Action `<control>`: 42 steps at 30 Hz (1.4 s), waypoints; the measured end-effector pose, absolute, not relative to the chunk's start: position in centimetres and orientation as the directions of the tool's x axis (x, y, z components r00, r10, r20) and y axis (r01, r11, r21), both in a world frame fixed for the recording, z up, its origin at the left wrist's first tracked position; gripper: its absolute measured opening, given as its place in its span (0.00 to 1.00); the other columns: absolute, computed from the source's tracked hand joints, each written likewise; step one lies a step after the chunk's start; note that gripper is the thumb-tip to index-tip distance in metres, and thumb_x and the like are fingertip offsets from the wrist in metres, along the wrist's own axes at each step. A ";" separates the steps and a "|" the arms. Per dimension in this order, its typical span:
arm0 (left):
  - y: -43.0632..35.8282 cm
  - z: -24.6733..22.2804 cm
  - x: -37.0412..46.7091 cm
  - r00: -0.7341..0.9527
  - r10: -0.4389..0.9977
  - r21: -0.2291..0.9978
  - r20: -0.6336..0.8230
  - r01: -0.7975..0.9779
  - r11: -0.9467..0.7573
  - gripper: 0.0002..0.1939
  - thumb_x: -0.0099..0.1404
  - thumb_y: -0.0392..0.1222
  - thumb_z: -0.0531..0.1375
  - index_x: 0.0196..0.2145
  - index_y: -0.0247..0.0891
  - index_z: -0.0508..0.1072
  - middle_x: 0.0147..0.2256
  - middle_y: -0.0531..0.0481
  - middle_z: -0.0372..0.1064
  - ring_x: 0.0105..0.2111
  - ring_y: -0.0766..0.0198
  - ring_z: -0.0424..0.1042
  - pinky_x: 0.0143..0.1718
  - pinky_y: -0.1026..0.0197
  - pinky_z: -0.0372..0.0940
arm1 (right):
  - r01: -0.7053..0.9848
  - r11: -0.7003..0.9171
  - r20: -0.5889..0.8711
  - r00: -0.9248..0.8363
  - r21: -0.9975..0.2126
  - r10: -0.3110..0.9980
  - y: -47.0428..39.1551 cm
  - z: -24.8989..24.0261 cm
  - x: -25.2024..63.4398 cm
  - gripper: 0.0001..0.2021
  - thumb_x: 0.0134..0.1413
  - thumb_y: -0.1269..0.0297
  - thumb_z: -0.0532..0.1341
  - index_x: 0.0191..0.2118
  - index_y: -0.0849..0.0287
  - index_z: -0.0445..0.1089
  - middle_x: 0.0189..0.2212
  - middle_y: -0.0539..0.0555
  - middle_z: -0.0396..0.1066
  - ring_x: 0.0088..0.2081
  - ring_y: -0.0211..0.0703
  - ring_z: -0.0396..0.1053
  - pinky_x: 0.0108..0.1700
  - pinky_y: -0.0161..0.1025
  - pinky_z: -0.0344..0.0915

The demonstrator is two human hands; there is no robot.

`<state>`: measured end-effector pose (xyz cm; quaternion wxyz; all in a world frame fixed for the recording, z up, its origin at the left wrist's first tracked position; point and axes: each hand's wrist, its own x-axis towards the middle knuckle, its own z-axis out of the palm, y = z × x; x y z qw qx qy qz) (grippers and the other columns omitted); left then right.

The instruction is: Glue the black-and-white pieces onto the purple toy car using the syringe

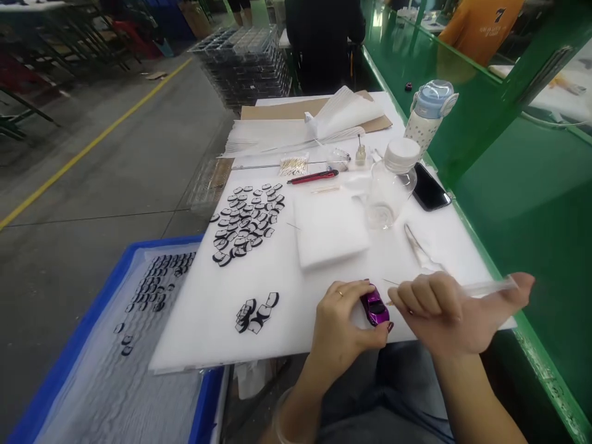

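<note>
the left hand point(345, 324) pinches a small purple toy car point(375, 307) between thumb and fingers, holding it at the near edge of the white work board point(208, 308). the right hand point(446, 311) is curled around a thin clear stick point(490, 287) (its tip is hidden, close to the car). a small heap of black-and-white parts point(256, 312) lies left of the hands, a bigger spread point(245, 222) further back. tweezers point(419, 250), a clear jar point(393, 185), a phone point(430, 188) and a foam pad point(330, 231) sit beyond.
</note>
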<state>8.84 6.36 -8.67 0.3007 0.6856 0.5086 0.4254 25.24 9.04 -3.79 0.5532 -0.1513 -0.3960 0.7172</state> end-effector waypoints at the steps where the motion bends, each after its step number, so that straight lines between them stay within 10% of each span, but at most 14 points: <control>1: 6.4 -8.7 8.9 0.111 0.953 0.849 0.280 0.435 -0.300 0.24 0.43 0.32 0.67 0.42 0.40 0.76 0.42 0.48 0.77 0.41 0.53 0.74 0.43 0.50 0.73 | -0.703 -0.111 0.201 -0.346 -0.702 0.917 8.8 -4.0 25.0 0.37 0.49 0.24 0.42 0.15 0.58 0.46 0.12 0.47 0.35 0.18 0.37 0.39 0.24 0.40 0.46; 42: 6.3 -8.6 8.7 0.125 0.951 0.835 0.284 0.454 -0.310 0.24 0.44 0.33 0.68 0.42 0.40 0.77 0.43 0.48 0.78 0.42 0.51 0.75 0.41 0.47 0.75 | -0.664 0.006 0.264 -0.290 -0.748 0.920 8.3 -5.3 23.4 0.32 0.49 0.29 0.46 0.16 0.56 0.48 0.11 0.47 0.38 0.18 0.37 0.42 0.25 0.40 0.46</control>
